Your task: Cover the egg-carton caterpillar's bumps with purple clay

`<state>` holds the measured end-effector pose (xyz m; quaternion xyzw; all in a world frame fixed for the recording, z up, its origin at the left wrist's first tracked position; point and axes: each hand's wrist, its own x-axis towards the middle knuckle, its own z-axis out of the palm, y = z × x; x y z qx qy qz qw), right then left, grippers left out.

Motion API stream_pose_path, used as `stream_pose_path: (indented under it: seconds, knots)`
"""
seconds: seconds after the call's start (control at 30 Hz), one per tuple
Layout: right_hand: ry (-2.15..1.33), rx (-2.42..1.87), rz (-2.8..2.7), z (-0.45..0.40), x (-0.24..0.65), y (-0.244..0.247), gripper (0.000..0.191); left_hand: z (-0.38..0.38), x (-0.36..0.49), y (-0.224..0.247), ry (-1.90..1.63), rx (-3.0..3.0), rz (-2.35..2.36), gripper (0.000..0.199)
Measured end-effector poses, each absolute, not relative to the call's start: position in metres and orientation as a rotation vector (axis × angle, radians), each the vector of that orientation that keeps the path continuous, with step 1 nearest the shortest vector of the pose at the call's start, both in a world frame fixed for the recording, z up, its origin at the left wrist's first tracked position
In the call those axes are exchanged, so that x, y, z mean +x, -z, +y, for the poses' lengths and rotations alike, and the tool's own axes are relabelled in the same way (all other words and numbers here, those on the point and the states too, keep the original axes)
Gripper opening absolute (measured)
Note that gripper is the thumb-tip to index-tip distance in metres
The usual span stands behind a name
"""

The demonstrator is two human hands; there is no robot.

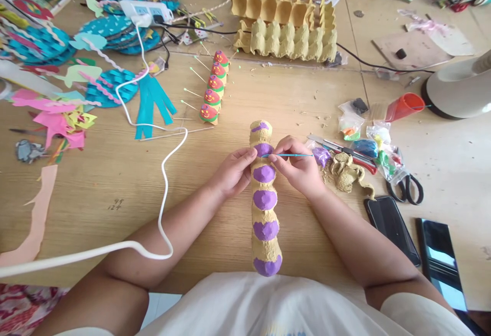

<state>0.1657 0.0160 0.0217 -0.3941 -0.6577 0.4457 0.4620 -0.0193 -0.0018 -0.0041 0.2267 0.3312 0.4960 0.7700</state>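
Note:
A long strip of egg carton cups [264, 216] points away from my body, its bumps partly covered with purple clay. My left hand [235, 171] grips the strip's left side near the second bump from the far end. Pinched in my right hand [297, 164] is a thin blue stick [293, 155], its tip against that purple bump. On the farthest bump, purple covers only a small band. A bag of purple clay [321, 155] lies just right of my right hand.
A finished-looking red and green caterpillar [211, 95] with pins stands beyond. Egg cartons [286, 34] lie at the back. To the right are scissors [408, 188], a utility knife [341, 149], carton scraps [345, 172] and phones [391, 228]. A white cable [164, 182] loops at left.

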Motion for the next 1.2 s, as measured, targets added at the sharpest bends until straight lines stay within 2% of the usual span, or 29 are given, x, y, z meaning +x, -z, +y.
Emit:
stream_pose_path:
  seconds: [0.17, 0.4, 0.63, 0.77, 0.93, 1.2]
  knots:
    - [-0.904, -0.995, -1.672, 0.0152, 0.1642, -0.0240, 0.030, -0.0019, -0.0184, 0.0031, -1.073, 0.473, 0.722, 0.038]
    - [-0.902, -0.913, -1.697, 0.0146, 0.1634, -0.0241, 0.024, -0.0018, -0.0184, 0.0023, -1.073, 0.457, 0.722, 0.039]
    - [-0.748, -0.943, -1.732, 0.0140, 0.1618, -0.0232, 0.015, -0.0029, -0.0175, 0.0015, -1.059, 0.436, 0.690, 0.036]
    - [-0.692, -0.936, -1.748, 0.0138, 0.1618, -0.0226, 0.014, -0.0033, -0.0167, 0.0006, -1.054, 0.419, 0.672, 0.037]
    - [-0.647, -0.922, -1.754, 0.0145, 0.1618, -0.0226, 0.016, -0.0044, -0.0166, -0.0007, -1.054, 0.406, 0.680, 0.029]
    - [-0.753, -0.884, -1.715, 0.0154, 0.1634, -0.0211, 0.019, -0.0053, -0.0167, 0.0002, -1.071, 0.423, 0.698, 0.025]
